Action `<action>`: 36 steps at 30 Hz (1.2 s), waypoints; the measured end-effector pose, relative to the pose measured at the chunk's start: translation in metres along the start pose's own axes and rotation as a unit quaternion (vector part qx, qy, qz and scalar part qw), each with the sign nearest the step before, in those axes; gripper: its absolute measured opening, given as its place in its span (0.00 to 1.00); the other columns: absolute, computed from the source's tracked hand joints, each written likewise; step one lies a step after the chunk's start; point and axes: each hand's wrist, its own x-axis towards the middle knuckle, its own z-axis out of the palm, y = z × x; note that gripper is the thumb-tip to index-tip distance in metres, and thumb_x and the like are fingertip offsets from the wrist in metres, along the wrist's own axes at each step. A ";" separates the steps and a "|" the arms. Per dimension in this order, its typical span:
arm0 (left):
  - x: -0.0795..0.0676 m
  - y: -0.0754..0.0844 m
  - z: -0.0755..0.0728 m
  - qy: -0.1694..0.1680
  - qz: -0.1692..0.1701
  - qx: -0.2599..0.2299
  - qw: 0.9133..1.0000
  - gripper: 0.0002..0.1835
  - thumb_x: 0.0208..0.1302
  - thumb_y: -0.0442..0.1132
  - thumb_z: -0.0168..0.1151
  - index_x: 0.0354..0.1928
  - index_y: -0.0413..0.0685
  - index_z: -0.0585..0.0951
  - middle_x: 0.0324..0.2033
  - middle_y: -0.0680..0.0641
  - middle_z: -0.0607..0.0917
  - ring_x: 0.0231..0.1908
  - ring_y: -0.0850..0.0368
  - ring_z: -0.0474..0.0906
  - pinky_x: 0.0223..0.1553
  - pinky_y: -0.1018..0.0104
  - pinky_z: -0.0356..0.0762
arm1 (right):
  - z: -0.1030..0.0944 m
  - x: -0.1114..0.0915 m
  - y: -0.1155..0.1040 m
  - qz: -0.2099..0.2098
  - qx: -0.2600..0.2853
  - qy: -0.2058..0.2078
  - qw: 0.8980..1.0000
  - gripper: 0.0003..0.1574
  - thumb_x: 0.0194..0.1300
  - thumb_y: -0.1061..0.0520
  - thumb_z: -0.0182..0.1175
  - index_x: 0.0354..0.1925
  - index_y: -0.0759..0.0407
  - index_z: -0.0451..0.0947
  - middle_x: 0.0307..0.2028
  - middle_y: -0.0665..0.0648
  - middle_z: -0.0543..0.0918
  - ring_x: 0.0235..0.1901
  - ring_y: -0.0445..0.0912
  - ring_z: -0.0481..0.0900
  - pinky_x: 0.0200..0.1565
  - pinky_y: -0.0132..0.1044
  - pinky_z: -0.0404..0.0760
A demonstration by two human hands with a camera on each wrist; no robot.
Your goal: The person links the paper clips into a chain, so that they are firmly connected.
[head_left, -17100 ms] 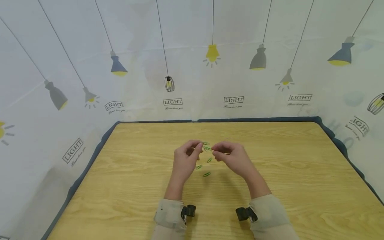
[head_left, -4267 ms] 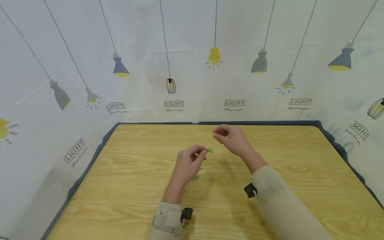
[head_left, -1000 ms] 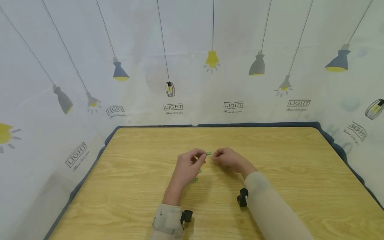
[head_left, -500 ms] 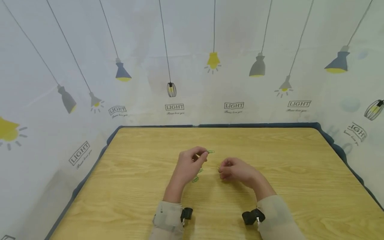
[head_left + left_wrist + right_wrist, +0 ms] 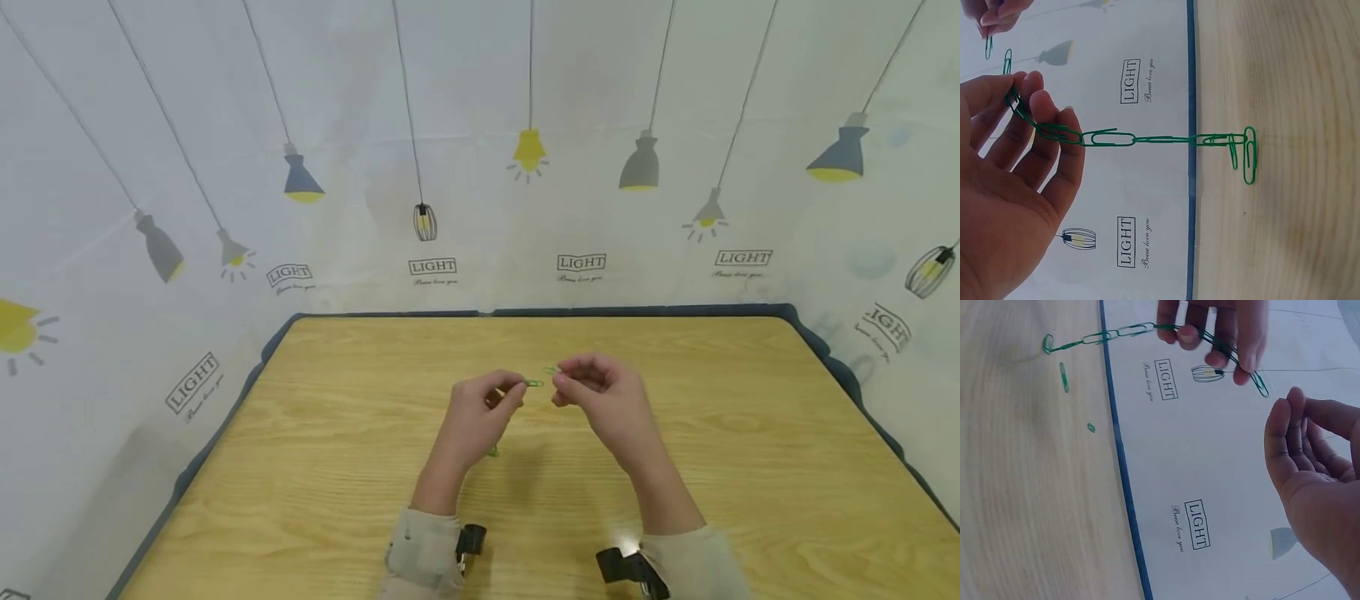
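Observation:
My left hand (image 5: 480,417) pinches a chain of green paper clips (image 5: 1163,139) between thumb and index finger. The chain runs along the curled fingers and hangs down toward the table, as the left wrist view shows. Its top clip (image 5: 1262,384) sticks out past the fingertips toward the right hand. With thumb and fingertips, my right hand (image 5: 611,408) pinches a single green paper clip (image 5: 989,47), held up close to that top clip with a small gap between them. In the right wrist view my right fingers hide this single clip.
The wooden table (image 5: 315,467) has a dark blue edge (image 5: 645,312) at the back, with a lamp-printed sheet (image 5: 487,167) behind it. Low under the left hand, a bit of green clip (image 5: 492,452) shows. Small green clips (image 5: 1064,376) lie near the chain's lower end.
Over the last half second my right hand has risen from low over the table to beside the left fingertips, bringing a clip. Seventeen seconds ago several loose clips lay spread between the hands.

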 end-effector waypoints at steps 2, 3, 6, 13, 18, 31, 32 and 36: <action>-0.001 0.000 0.001 0.004 0.004 0.009 1.000 0.13 0.81 0.44 0.60 0.54 0.49 0.89 0.41 0.46 0.91 0.30 0.58 0.82 0.32 0.69 0.81 | 0.006 -0.002 0.003 -0.024 -0.012 0.004 1.000 0.14 0.76 0.59 0.66 0.54 0.67 0.83 0.42 0.62 0.87 0.37 0.42 0.89 0.47 0.33 0.89; -0.001 0.000 0.001 0.006 0.006 0.014 1.000 0.12 0.81 0.44 0.60 0.54 0.49 0.89 0.41 0.47 0.91 0.29 0.60 0.81 0.32 0.69 0.81 | 0.009 -0.002 0.004 -0.034 -0.019 0.005 0.999 0.13 0.76 0.59 0.66 0.53 0.66 0.84 0.43 0.64 0.88 0.37 0.41 0.89 0.47 0.33 0.89; -0.002 0.001 0.002 0.014 0.011 0.027 0.999 0.11 0.81 0.43 0.61 0.54 0.51 0.89 0.41 0.50 0.91 0.27 0.64 0.80 0.31 0.70 0.81 | 0.015 -0.004 0.008 -0.050 -0.044 0.017 0.998 0.11 0.75 0.59 0.66 0.51 0.64 0.86 0.42 0.66 0.89 0.37 0.44 0.90 0.45 0.31 0.89; -0.002 0.002 0.004 0.030 0.027 0.053 0.998 0.11 0.80 0.42 0.62 0.53 0.50 0.90 0.41 0.48 0.92 0.25 0.66 0.77 0.30 0.71 0.80 | 0.024 -0.003 0.011 -0.048 -0.058 0.041 0.996 0.09 0.75 0.61 0.66 0.50 0.63 0.87 0.42 0.65 0.89 0.39 0.51 0.91 0.43 0.29 0.88; -0.002 0.002 0.005 0.030 0.032 0.059 0.997 0.10 0.79 0.41 0.62 0.53 0.49 0.90 0.41 0.49 0.92 0.25 0.65 0.77 0.30 0.72 0.79 | 0.027 -0.004 0.013 -0.039 -0.074 0.052 0.995 0.09 0.75 0.61 0.66 0.50 0.61 0.88 0.43 0.63 0.89 0.37 0.43 0.89 0.42 0.28 0.88; -0.002 0.002 0.006 0.032 0.040 0.063 0.997 0.10 0.79 0.40 0.63 0.50 0.46 0.90 0.40 0.48 0.92 0.27 0.62 0.79 0.32 0.72 0.79 | 0.030 -0.002 0.021 -0.091 -0.118 0.087 0.985 0.06 0.73 0.63 0.68 0.46 0.62 0.88 0.39 0.63 0.90 0.35 0.50 0.89 0.38 0.29 0.87; -0.002 0.002 0.006 0.031 0.039 0.064 0.997 0.10 0.79 0.40 0.63 0.50 0.46 0.90 0.40 0.47 0.92 0.27 0.62 0.79 0.32 0.72 0.79 | 0.030 -0.002 0.021 -0.094 -0.122 0.088 0.984 0.06 0.73 0.64 0.68 0.46 0.62 0.88 0.38 0.63 0.91 0.35 0.50 0.89 0.38 0.28 0.87; -0.002 0.002 0.005 0.029 0.033 0.059 0.997 0.10 0.79 0.41 0.63 0.51 0.47 0.90 0.41 0.47 0.92 0.27 0.61 0.79 0.31 0.72 0.79 | 0.028 -0.002 0.021 -0.097 -0.137 0.094 0.981 0.06 0.72 0.65 0.68 0.46 0.64 0.88 0.37 0.61 0.91 0.34 0.50 0.89 0.37 0.26 0.85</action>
